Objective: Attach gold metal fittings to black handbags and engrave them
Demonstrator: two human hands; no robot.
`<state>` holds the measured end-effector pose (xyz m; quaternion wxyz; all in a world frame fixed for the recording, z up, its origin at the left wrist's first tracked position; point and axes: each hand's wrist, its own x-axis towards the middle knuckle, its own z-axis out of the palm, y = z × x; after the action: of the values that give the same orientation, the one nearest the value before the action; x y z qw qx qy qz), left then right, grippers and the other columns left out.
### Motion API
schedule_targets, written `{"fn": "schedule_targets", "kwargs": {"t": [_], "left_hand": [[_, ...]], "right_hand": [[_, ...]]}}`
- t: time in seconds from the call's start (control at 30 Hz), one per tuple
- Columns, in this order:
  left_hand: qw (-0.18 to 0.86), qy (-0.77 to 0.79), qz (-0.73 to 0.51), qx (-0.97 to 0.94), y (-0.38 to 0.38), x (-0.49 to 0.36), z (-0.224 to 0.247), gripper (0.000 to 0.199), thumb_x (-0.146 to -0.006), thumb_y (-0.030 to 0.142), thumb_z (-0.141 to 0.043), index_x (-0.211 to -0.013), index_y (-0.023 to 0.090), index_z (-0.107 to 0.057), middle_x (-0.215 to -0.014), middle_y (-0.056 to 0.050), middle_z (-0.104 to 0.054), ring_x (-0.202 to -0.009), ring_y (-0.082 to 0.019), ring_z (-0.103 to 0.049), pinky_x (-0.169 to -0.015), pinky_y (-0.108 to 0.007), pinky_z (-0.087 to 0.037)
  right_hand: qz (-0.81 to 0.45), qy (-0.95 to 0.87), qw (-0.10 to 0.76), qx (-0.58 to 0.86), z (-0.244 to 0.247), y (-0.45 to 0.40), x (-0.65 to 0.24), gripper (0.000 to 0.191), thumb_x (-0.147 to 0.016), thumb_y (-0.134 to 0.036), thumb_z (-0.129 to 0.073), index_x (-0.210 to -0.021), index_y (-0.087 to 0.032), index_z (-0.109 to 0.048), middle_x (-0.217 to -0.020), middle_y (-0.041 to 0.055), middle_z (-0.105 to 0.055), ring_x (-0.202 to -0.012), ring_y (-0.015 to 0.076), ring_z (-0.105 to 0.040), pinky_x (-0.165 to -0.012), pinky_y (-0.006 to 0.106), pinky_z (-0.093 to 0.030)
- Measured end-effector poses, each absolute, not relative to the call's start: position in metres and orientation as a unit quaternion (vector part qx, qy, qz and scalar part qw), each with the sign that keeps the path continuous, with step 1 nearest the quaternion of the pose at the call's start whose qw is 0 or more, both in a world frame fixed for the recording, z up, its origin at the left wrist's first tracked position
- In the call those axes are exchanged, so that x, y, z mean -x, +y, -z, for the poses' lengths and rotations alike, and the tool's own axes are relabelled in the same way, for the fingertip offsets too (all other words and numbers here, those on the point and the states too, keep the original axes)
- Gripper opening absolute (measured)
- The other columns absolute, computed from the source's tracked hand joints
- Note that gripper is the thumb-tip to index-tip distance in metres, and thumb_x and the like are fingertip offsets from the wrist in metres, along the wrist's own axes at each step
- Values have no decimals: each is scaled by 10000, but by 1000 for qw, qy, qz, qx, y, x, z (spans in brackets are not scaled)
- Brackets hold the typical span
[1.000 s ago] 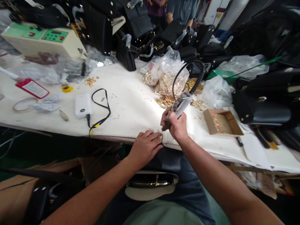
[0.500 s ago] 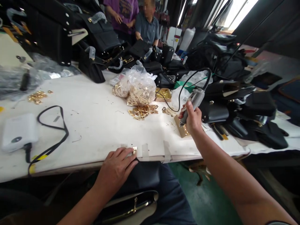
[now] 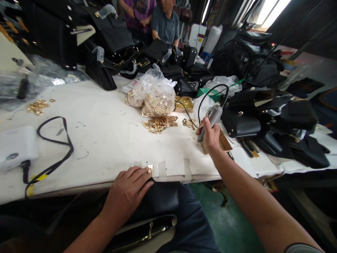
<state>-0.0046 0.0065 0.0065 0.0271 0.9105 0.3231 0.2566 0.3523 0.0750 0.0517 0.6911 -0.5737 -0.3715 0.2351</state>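
My left hand (image 3: 127, 189) lies at the table's front edge, fingers together, holding a gold metal plate (image 3: 150, 170) down. Just below the plate, a black handbag (image 3: 165, 195) rests on my lap, its opening with gold trim facing me. How the plate meets the bag is hidden under my fingers. In my right hand (image 3: 212, 135) is a grey electric screwdriver (image 3: 216, 113), fingers wrapped round its body and tip pointing down. The tip is close to the left side of a small cardboard box (image 3: 224, 143); whether a screw sits on it cannot be seen.
Gold plates (image 3: 159, 123) lie loose before a clear plastic bag (image 3: 159, 100) of more. Behind are a box of small gold parts (image 3: 183, 104) and many black handbags (image 3: 113, 33). A white power unit (image 3: 18, 147) with a black cord stands left. Two people are across the table.
My right hand has moved the screwdriver slightly left, from above the cardboard box to its left side. My left hand stays on the plate. The view has shifted slightly.
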Motion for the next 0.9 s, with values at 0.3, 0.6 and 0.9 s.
{"fn": "schedule_targets", "kwargs": {"t": [0.3, 0.6, 0.9], "left_hand": [[25, 330, -268, -905, 5, 4, -8, 203, -1006, 299, -604, -1167, 241, -713, -1236, -29, -755, -1103, -273, -654, -885, -417, -477], [93, 371, -260, -887, -2, 3, -14, 266, -980, 398, -646, -1162, 216, -712, -1238, -69, -755, -1133, -278, -654, -927, -445, -506], [135, 388, -248, -878, -6, 4, -13, 282, -1003, 417, -609, -1176, 221, -714, -1254, -63, -751, -1141, -253, -644, -930, -442, -503]], "right_hand": [[-214, -383, 691, 575, -64, 73, -340, 501, -843, -690, -687, -783, -199, -607, -575, -28, -579, -438, 112, -506, -412, 235, -401], [-464, -251, 741, 415, -91, 46, -242, 550, -811, -765, -657, -852, -223, -568, -606, -70, -512, -458, 91, -483, -455, 226, -469], [-552, -175, 710, 400, -69, 35, -171, 547, -817, -762, -653, -867, -226, -555, -596, -74, -499, -448, 89, -473, -449, 214, -449]]}}
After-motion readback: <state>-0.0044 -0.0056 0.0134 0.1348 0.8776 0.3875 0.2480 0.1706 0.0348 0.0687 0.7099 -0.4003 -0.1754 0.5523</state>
